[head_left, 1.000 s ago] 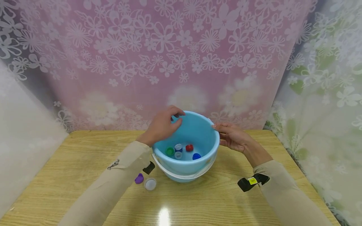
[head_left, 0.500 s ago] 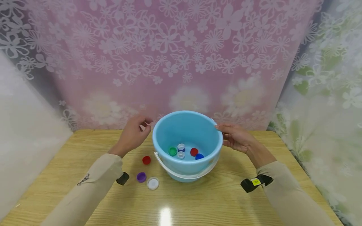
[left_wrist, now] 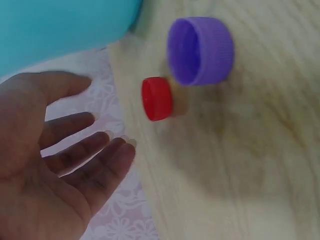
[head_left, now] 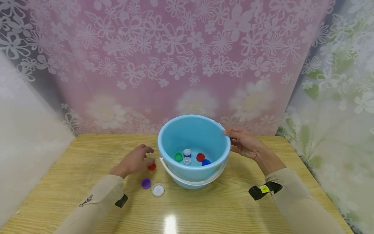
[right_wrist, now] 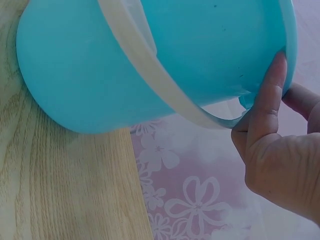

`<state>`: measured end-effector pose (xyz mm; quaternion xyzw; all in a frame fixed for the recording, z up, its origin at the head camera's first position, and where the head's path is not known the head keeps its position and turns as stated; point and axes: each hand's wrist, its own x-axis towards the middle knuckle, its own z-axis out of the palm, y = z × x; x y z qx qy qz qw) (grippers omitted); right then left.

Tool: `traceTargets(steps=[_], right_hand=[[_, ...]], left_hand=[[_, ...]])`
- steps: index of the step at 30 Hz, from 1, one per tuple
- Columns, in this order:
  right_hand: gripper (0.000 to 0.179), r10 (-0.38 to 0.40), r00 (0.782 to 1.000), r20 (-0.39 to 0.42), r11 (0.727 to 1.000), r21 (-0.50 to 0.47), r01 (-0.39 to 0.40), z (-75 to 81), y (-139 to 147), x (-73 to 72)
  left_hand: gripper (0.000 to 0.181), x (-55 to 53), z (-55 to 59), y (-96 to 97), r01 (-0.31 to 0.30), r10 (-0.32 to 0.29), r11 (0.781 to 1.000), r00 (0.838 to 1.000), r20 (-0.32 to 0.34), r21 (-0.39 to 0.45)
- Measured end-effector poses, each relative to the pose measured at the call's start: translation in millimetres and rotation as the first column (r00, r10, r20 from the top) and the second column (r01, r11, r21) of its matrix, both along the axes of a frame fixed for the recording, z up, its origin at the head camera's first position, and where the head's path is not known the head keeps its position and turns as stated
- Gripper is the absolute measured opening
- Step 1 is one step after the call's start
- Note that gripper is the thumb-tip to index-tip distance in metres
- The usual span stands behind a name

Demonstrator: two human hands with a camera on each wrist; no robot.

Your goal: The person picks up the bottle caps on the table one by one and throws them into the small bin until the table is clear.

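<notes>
My left hand (head_left: 132, 162) hovers low over the table, its fingers loosely bent and apart, with nothing in them. Just by its thumb in the head view lies a red bottle cap (head_left: 151, 167); the left wrist view shows a gap between the fingers and this red cap (left_wrist: 157, 99). A purple cap (head_left: 146, 183) and a clear round lid with a white centre (head_left: 158, 190) lie nearer to me. On the right, my right hand (head_left: 243, 143) grips the rim of the light blue bucket (head_left: 193, 133) between thumb and fingers; some fingers are hidden behind the wall.
Inside the bucket lie a green cap (head_left: 178, 157), a clear one (head_left: 187, 161), a red one (head_left: 200, 157), a blue one (head_left: 206, 162) and a white-and-dark-blue one (head_left: 187, 153). The white handle (head_left: 187, 182) hangs down in front. A floral curtain (head_left: 193, 65) stands behind the wooden table (head_left: 219, 211).
My left hand has moved from above the bucket out to the left, then down beside the red cap on the table. The right hand has stayed at the rim.
</notes>
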<state>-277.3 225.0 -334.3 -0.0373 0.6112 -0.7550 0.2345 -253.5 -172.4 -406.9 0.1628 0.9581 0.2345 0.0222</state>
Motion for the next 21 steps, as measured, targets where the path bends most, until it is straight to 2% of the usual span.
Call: traceTargets(steps=[9, 15, 18, 21], right_hand=[[0.020, -0.001, 1.000, 0.000, 1.000, -0.011, 0.001, 0.2, 0.7, 0.3], [0.020, -0.001, 1.000, 0.001, 1.000, -0.010, 0.001, -0.2, 0.6, 0.5], [0.020, -0.001, 1.000, 0.001, 1.000, -0.011, 0.001, -0.3, 0.4, 0.5], [0.020, 0.001, 1.000, 0.003, 1.000, -0.014, -0.001, -0.4, 0.3, 0.5]], left_hand=[[0.037, 5.3, -7.8, 7.0, 0.034, -0.033, 0.995, 0.999, 0.012, -0.098], [0.036, 7.4, -16.5, 8.2, 0.022, -0.015, 0.988, 0.999, 0.047, -0.150], [0.033, 7.3, -19.9, 9.5, 0.021, -0.015, 0.984, 0.999, 0.035, -0.177], [0.023, 7.0, -21.6, 10.8, 0.033, -0.030, 0.983, 0.999, 0.015, -0.183]])
